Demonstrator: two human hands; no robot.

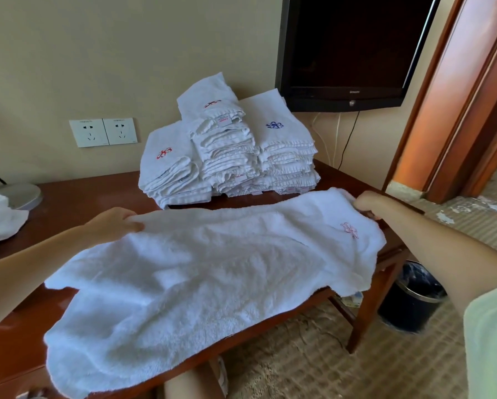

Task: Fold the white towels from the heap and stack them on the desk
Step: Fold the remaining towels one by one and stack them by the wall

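1. The towel point(212, 269) lies spread across the front of the desk point(68, 197), its near edge hanging over the desk's rim.
2. The left hand point(113, 223) pinches the towel's far left corner, fingers curled round the cloth.
3. The right hand point(369, 203) grips the far right corner near a red embroidered mark point(349, 229).
4. The stacks point(230, 156) of folded towels stand at the back by the wall, under the TV point(351, 50).
5. A bin point(411, 300) sits on the floor right of the desk.

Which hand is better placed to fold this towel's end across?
Probably right: the right hand pinches the towel corner at the end overhanging the desk; the left hand can anchor its corner.
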